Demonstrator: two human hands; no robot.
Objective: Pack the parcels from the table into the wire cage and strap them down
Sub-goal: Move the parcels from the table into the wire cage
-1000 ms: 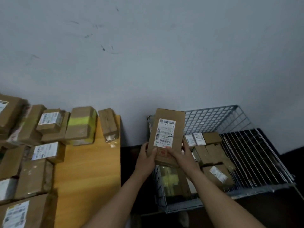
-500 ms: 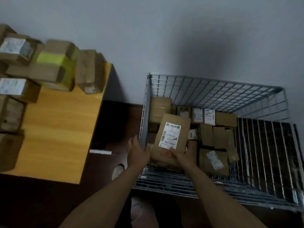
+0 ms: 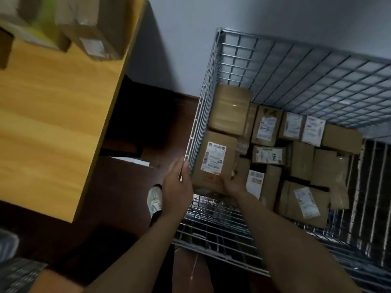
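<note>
The wire cage (image 3: 296, 70) stood against the wall, and the labelled parcel (image 3: 215, 161) was inside its near-left corner, tight to the cage's left wall with its white label facing up. The right hand (image 3: 231, 182) held this parcel at its near end, reaching in over the cage's near wall; the thumb lay on the top face, and the fingers were hidden beneath the cardboard. The left hand (image 3: 176, 187) was outside the cage at the near-left corner post, flat, with straight fingers lying along the wire and nothing held in it. Whether it touched the parcel through the mesh could not be told.

Just beyond the held parcel, toward the cage's far wall, sat a plain brown parcel (image 3: 229, 109). More parcels (image 3: 302, 166), several with white labels, filled the left and middle of the cage floor, while its right part showed bare wire. To the left of the cage stood the wooden counter (image 3: 53, 123), with blurred parcels (image 3: 91, 24) at its far end. On the dark floor between counter and cage, a pale shoe (image 3: 154, 199) showed.
</note>
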